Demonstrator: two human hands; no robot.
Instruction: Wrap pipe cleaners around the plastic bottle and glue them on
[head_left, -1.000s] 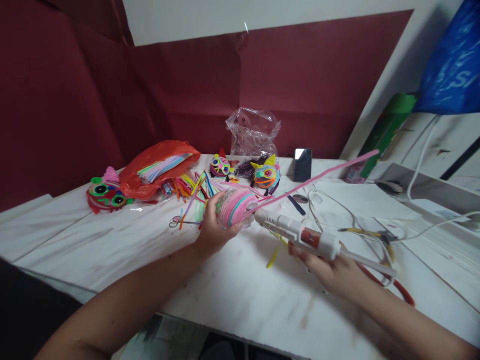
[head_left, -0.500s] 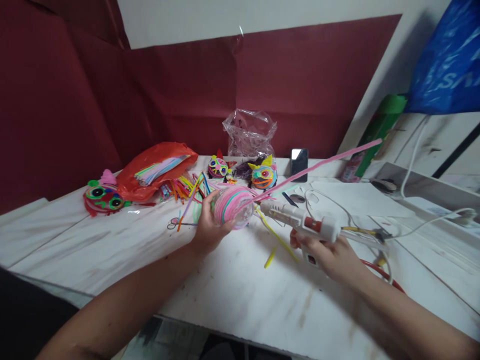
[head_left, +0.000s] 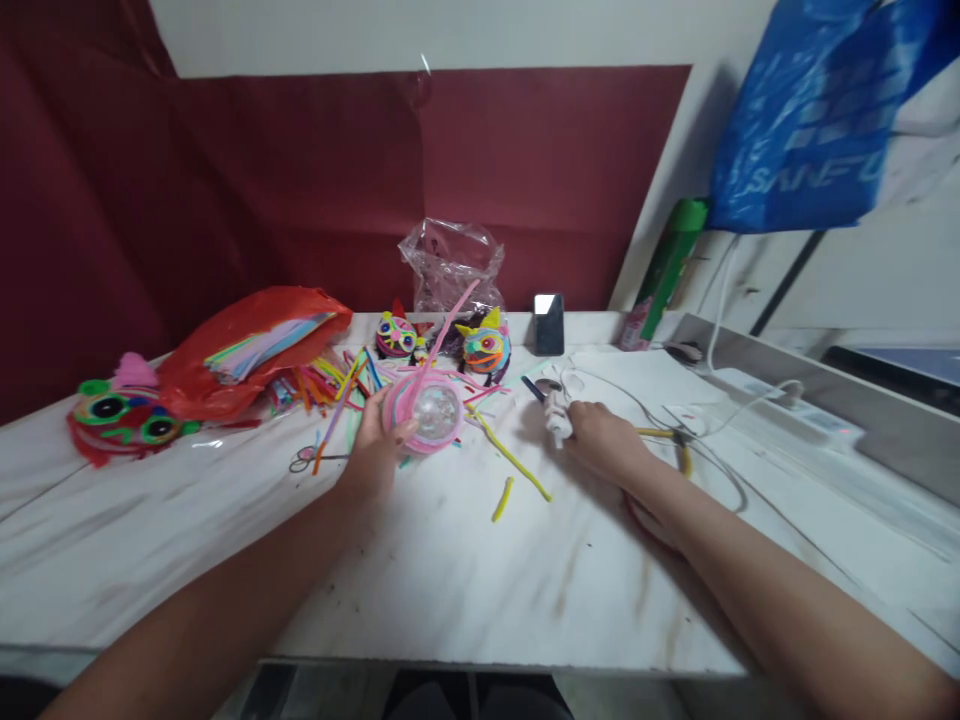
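My left hand (head_left: 379, 452) is closed around a round clear ball (head_left: 439, 414) wound with pink pipe cleaner. One long pink pipe cleaner (head_left: 448, 328) sticks up from its winding, with the far end free. Over on the right, my right hand (head_left: 604, 437) grips a white hot glue gun (head_left: 557, 420), low over the table beside a dark-handled tool (head_left: 533, 389). My fingers partly cover the gun's body. Between the hands lie a long yellow pipe cleaner (head_left: 510, 456) and a short yellow piece (head_left: 503, 499).
Scissors (head_left: 303, 459) and loose pipe cleaners lie left of the ball. A red bag (head_left: 225, 345) holds more. Colourful animal heads (head_left: 395, 335) stand behind and at far left. A phone (head_left: 549, 325) leans at the back; cables and a power strip (head_left: 787, 405) lie right.
The glue gun has moved away from the ball and down toward the table, its nozzle turning away from the ball. The ball has turned, and its loose pink end now points up.
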